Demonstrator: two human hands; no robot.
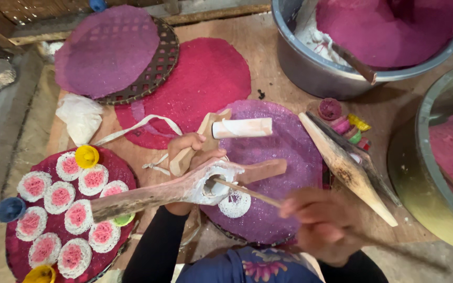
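- Our left hand [192, 152] is wrapped tight around a wooden press [184, 186], a long batten with a round hole crusted in white batter, held level above the purple round mat [294, 152]
- Our right hand [323, 222], blurred, is closed on a thin wooden stick [247, 193] whose tip pokes into the press's hole
- Under the hole, a small white lacy disc [235, 204] lies on the mat
- A white-coated cylinder plunger [242, 128] rests across the mat just beyond the press
- To our left, a dark red tray [119, 167] carries rows of white-and-pink lacy rounds [60, 196], with yellow and blue caps at its edge
- A pointed wooden paddle [344, 167] lies to the right of the mat, near small coloured moulds [342, 123]
- A metal basin [310, 63] of magenta dough stands at the far edge
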